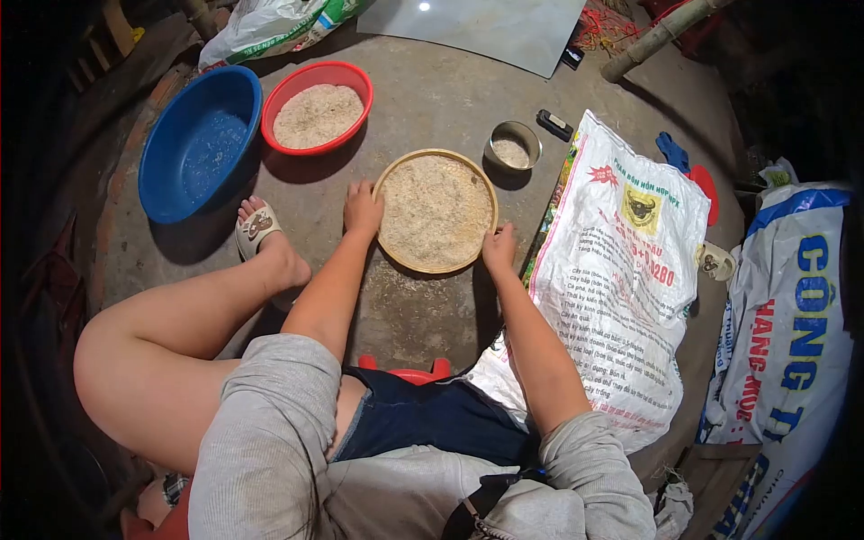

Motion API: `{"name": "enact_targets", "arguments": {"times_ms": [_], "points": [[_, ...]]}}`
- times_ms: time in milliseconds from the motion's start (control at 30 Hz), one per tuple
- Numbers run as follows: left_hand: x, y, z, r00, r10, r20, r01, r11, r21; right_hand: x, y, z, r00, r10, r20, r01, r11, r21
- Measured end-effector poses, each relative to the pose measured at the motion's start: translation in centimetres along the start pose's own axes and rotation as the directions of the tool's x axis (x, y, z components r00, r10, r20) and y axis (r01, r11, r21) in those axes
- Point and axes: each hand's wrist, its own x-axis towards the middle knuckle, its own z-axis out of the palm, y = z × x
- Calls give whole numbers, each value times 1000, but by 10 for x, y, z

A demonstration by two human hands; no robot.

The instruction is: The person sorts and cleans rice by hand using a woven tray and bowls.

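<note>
A round bamboo winnowing tray (437, 269) is held level over the concrete floor, with a layer of pale rice grains (436, 209) spread across it. My left hand (363, 211) grips the tray's left rim, and my right hand (499, 249) pinches the lower right rim. Fingers beneath the tray are hidden. Just beyond its upper right edge stands a metal bowl (498, 164) with some grain in it. To the upper left, a red basin (270, 137) contains a heap of similar grain.
A blue basin (162, 148) with scattered grains is beside the red one. Printed sacks lie at the right, the nearest white sack (621, 297) reaching my lap. A small black object (554, 125) sits behind the metal bowl. At the back are a metal sheet (486, 31) and a pole (661, 40).
</note>
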Motion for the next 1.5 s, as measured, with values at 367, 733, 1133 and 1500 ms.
{"name": "enact_targets", "arguments": {"times_ms": [367,733,1133,1500], "points": [[-14,47,30,953,-277,123,296,938,-180,9,2,-32,952,132,-278,-101,987,123],[6,-14,-39,955,-292,51,292,956,4,-18,-36,13,979,-196,51,192,979,74],[4,3,-23,925,-327,193,357,923,-143,-16,-34,-10,981,-179,-73,176,984,-39],[-34,50,32,917,-275,289,326,934,-147,-8,33,-27,938,79,-337,47,936,350]]}}
